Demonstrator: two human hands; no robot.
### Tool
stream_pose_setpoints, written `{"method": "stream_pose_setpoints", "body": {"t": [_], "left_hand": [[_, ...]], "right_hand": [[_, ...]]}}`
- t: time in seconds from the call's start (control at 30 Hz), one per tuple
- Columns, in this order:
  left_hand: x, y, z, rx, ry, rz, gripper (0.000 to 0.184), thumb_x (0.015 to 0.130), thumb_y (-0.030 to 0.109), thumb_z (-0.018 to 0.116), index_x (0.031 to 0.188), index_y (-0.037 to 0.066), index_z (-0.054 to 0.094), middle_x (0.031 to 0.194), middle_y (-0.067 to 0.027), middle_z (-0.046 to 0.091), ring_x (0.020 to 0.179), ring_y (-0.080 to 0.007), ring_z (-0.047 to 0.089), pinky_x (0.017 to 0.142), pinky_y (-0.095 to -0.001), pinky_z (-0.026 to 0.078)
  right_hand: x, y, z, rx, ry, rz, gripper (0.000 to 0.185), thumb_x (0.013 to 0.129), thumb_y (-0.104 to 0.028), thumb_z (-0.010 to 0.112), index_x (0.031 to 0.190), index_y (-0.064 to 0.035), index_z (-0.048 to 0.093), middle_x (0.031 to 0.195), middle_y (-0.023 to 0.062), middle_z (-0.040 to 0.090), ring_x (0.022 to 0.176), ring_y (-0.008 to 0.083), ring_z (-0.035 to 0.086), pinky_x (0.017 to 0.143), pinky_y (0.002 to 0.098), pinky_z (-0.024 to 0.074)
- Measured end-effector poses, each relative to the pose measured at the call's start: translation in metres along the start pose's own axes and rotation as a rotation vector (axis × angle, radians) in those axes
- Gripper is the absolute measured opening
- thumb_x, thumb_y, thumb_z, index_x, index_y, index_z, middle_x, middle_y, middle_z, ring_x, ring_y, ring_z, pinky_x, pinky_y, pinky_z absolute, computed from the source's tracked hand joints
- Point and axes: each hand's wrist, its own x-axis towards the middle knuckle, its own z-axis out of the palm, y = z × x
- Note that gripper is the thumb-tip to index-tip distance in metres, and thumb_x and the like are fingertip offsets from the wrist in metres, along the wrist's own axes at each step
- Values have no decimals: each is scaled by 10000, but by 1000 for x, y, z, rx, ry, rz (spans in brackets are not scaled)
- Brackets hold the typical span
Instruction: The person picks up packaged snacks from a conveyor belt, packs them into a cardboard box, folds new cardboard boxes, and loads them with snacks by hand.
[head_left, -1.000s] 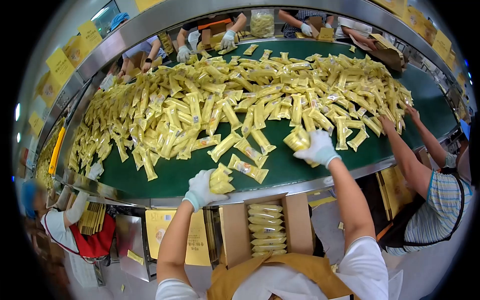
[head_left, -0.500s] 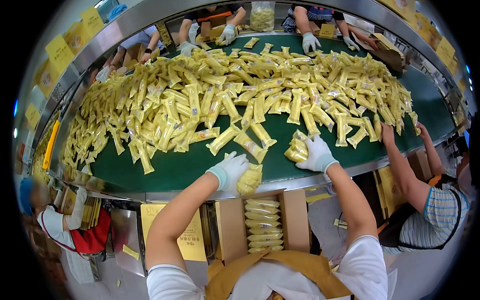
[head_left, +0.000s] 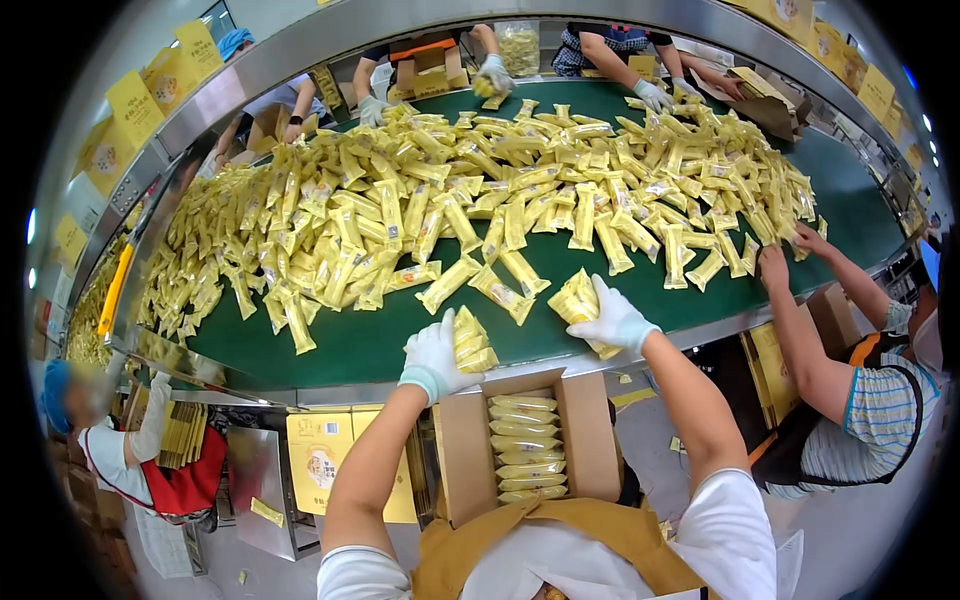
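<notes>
Green belt point(head_left: 530, 348) in front of us, pack heap point(head_left: 400, 215) just past our grips. Our L hand point(head_left: 432, 358) clasps a bunch point(head_left: 474, 342), our R hand point(head_left: 612, 318) a 2nd bunch point(head_left: 576, 302); box point(head_left: 590, 430) w/ packs point(head_left: 527, 444) sits nearer us than either grip.

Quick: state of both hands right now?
Left hand: holding a bunch of yellow plastic-wrapped packets.
Right hand: holding another bunch of yellow plastic-wrapped packets.

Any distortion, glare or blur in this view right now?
Head view: strong fisheye bows the metal rail, corners black; small glints on the heaped packets; left hand and right hand fairly sharp; far-left co-worker's face blurred.
</notes>
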Motion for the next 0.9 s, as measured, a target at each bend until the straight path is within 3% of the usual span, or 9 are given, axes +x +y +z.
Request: {"method": "stream_pose_setpoints", "body": {"t": [0.13, 0.2, 0.3, 0.33, 0.4, 0.5, 0.6, 0.73, 0.9], "left_hand": [[-15, -54, 36, -962, 456, -61, 960, 754, 468, 820, 1458, -14, 379, 1100, -139, 653, 952, -253, 672, 849, -384, 558], [-37, -79, 25, -1714, 212, -157, 669, 947, 363, 661, 1445, -8, 409, 1219, -149, 654, 1038, -250, 679, 894, -369, 570], [-80, -37, -15, -2046, 191, 187, 823, 938, 565, 610, 1508, 26, 363, 1341, -173, 580, 1249, -292, 580, 1039, -425, 501], [-88, -11, -36, -2043, 153, 443, 871, 919, 615, 609, 1509, 25, 357, 1391, -168, 543, 1279, -290, 557, 1058, -435, 488], [-98, 0, -29, -2030, -28, 310, 1020, 810, 622, 726, 1537, 45, 302, 1395, -139, 528, 1243, -299, 564, 1091, -446, 458], [-105, 46, -50, -1417, -61, 605, 1078, 735, 545, 830, 1507, -9, 320, 1372, -167, 522, 1234, -289, 559, 1040, -413, 476], [-97, 73, -39, -684, 203, 748, 1087, 647, 459, 878, 1457, -58, 369, 1240, -191, 532, 1167, -332, 553, 1026, -447, 437], [-93, 76, 6, -222, 332, 700, 1018, 655, 434, 832, 1449, -36, 402, 1203, -184, 532, 1160, -364, 526, 1034, -479, 391], [-99, 83, 33, 38, 385, 543, 865, 761, 362, 741, 1477, 13, 405, 1197, -170, 526, 1174, -342, 504, 1056, -483, 370]], "right_hand": [[-79, -56, -31, 901, -106, -519, 1147, 700, -378, 861, 1544, 53, 216, 1264, 262, 558, 1157, 383, 568, 1041, 412, 444], [-108, -80, -51, 259, -187, -729, 1108, 688, -424, 842, 1503, 72, 279, 1159, 237, 584, 1063, 379, 585, 979, 423, 462], [-141, -118, -18, -399, -287, -739, 986, 707, -434, 781, 1462, 46, 365, 1088, 201, 605, 997, 345, 601, 873, 428, 465], [-146, -129, -4, -535, -358, -735, 952, 715, -429, 763, 1454, 36, 384, 1095, 197, 612, 998, 334, 606, 850, 424, 465], [-144, -132, 41, -672, -453, -787, 880, 723, -370, 754, 1440, 17, 420, 1105, 190, 621, 1007, 326, 623, 808, 428, 463], [-138, -135, 88, -693, -697, -744, 786, 767, -342, 732, 1432, -24, 458, 1160, 203, 633, 1064, 336, 651, 832, 413, 490], [-114, -28, 257, -127, -364, -965, 622, 825, -249, 658, 1395, -50, 512, 1363, 189, 570, 1258, 361, 548, 1053, 434, 429], [-143, -75, 187, -49, -577, -634, 699, 851, -363, 693, 1448, -83, 464, 1439, 173, 518, 1385, 299, 446, 1142, 395, 363], [-160, -107, 117, -294, -772, -555, 788, 834, -423, 723, 1481, -87, 423, 1343, 205, 580, 1182, 352, 619, 989, 456, 493]]}}
